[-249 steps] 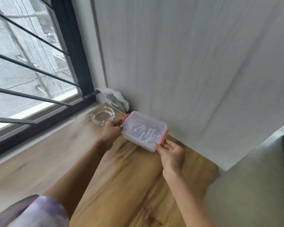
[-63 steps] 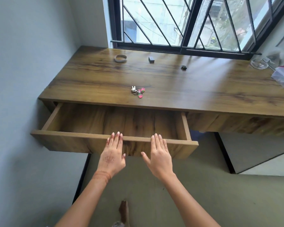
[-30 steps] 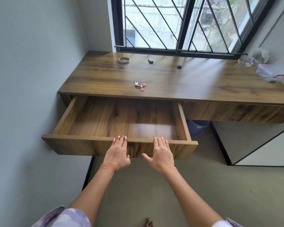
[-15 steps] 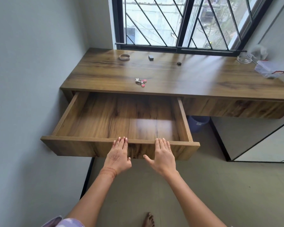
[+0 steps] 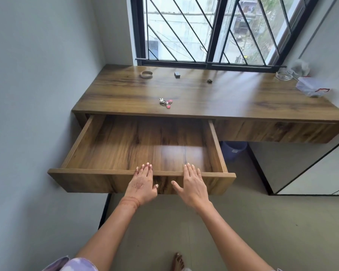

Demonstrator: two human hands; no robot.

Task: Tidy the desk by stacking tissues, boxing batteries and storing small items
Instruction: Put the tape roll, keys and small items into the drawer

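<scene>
From where I watch, the drawer [image 5: 141,147] now stands far wider out of the desk [image 5: 233,98] than it did two seconds ago, and most of its bare wooden floor is showing; over the last half second it has hardly moved, so I judge the pull is about done.

Going left to right: my left hand [image 5: 142,182] lies flat on the drawer's front panel, fingers straight and hooked just over the top edge, holding nothing. My right hand [image 5: 192,184] sits beside it the same way, spread open and empty, fingertips on that same edge.

On the desk, the small items wait. A ring of tape [image 5: 146,74] lies near the back left corner. A small dark block [image 5: 177,74] sits along the back edge towards the middle, and a tiny dark object [image 5: 209,81], too small to identify, lies to its right. The keys [image 5: 165,102] rest near the front edge, just above the drawer. At the far right end, the clear box [image 5: 311,88] with red clips stands by the wall, beside a glass dish [image 5: 283,75] and crumpled tissue [image 5: 300,66] in the back corner.

The box seems settled; with storage open, I judge the loose things go in next.
</scene>
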